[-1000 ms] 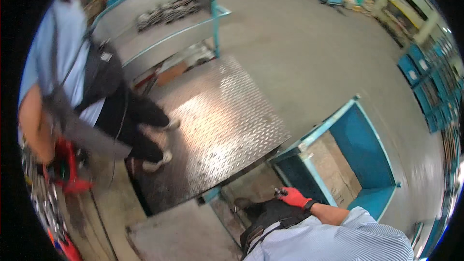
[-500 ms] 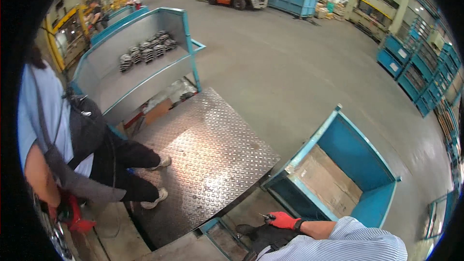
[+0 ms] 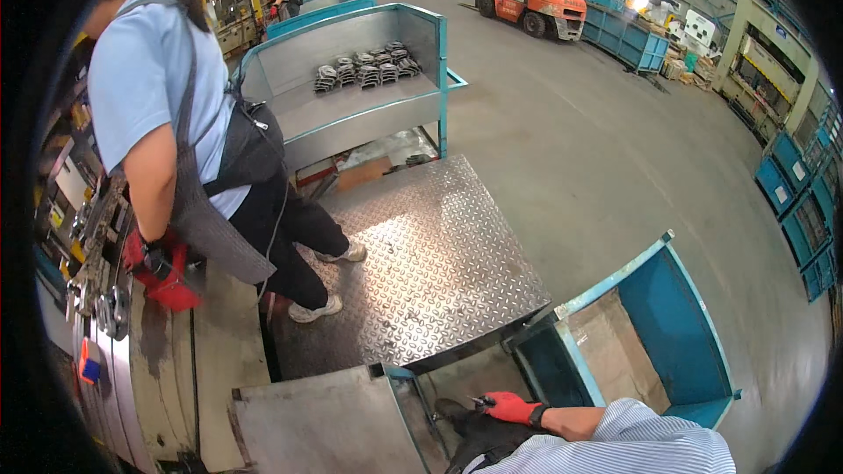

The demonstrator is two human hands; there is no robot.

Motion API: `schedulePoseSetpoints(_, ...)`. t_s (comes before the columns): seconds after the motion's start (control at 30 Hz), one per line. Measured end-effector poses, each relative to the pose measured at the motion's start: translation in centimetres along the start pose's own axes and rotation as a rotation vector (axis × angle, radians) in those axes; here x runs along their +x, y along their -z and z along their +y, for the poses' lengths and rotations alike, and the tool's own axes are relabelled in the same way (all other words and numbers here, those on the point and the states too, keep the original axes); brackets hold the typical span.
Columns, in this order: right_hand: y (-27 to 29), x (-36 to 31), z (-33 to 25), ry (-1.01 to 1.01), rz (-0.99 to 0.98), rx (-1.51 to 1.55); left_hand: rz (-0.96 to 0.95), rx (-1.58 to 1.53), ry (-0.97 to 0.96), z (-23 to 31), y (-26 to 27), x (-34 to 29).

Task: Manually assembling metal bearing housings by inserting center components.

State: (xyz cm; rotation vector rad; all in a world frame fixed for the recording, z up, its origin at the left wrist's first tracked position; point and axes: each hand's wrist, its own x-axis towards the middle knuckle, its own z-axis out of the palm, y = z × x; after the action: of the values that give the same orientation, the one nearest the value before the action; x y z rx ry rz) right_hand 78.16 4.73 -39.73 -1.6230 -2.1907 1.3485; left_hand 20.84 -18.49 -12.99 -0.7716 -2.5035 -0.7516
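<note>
My right hand (image 3: 511,409), in a red glove with a dark watch at the wrist, is closed on a small dark metal piece (image 3: 482,402) whose end sticks out past the fingers. What kind of thing it is I cannot make out. The hand hovers over my dark-clothed legs. Right of it stands an open blue metal bin (image 3: 571,353) with a worn brown board on its floor. A bare grey metal tabletop (image 3: 329,421) lies to the left of the hand. My left hand is out of view.
On a diamond-plate platform (image 3: 439,246) stands a co-worker (image 3: 162,79) with red gloves, facing a machine bed. Stacked curved metal parts (image 3: 367,70) lie in a blue-framed bin (image 3: 369,123) behind. An orange forklift (image 3: 536,7) is parked farther back; blue crates (image 3: 790,175) stand at the right.
The view has turned left, showing more of the co-worker, the machine bed and the grey tabletop. My right hand stays closed on the same piece in nearly the same place.
</note>
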Motion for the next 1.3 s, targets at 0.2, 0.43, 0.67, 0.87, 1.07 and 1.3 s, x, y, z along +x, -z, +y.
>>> schedulePoseSetpoints(0.2,-2.2,-3.4,-0.9,0.042,-0.173,-0.111,-0.307,-0.251,0.224,2.9,-2.5,-13.0)
schedulePoseSetpoints(0.43,-1.9,-10.2,-5.4,0.13,-0.103,-0.184,-0.629,-0.829,0.578,6.2,-5.9,-25.0)
schedulePoseSetpoints(0.67,-5.3,-13.0,-10.3,0.327,-0.062,-0.05,-0.63,-1.668,1.301,0.5,-7.1,-37.5)
schedulePoseSetpoints(0.87,-6.8,-15.3,-9.2,0.399,-0.008,0.02,-0.639,-0.962,0.625,4.4,-1.3,-35.3)
schedulePoseSetpoints(1.07,-8.3,-15.1,-11.0,0.445,-0.141,0.009,-0.755,-0.418,0.481,2.1,-2.8,-32.1)
schedulePoseSetpoints(1.3,-7.7,-15.5,-13.6,0.534,-0.223,-0.09,-0.652,-0.224,0.406,3.6,-4.7,-33.2)
